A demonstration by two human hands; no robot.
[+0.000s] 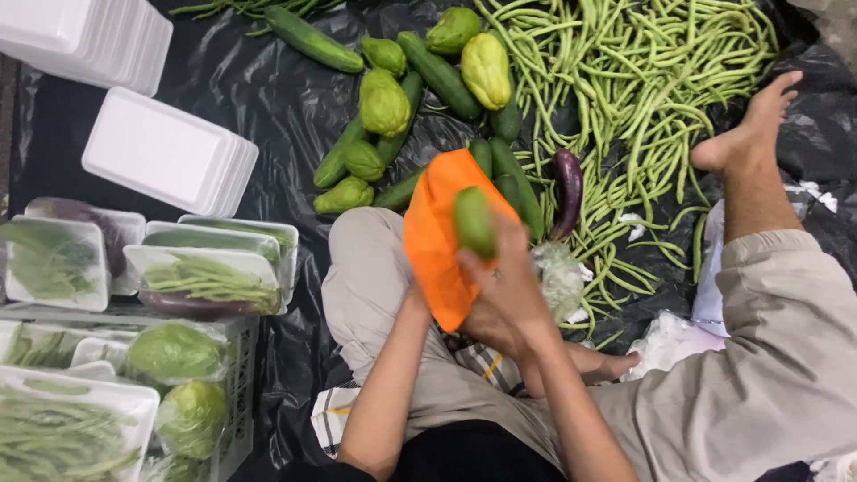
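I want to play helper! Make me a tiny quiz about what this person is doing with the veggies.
1. True or false: the right hand holds a purple eggplant.
2. What colour is the cloth by the left hand?
3. Where do the white foam trays lie: A) on the black plastic sheet, left of the cucumbers, or B) on top of the green beans?

Key:
1. False, it holds a green vegetable.
2. Orange.
3. A.

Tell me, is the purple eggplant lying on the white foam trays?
No, the purple eggplant lies on the green beans, far from the white foam trays.
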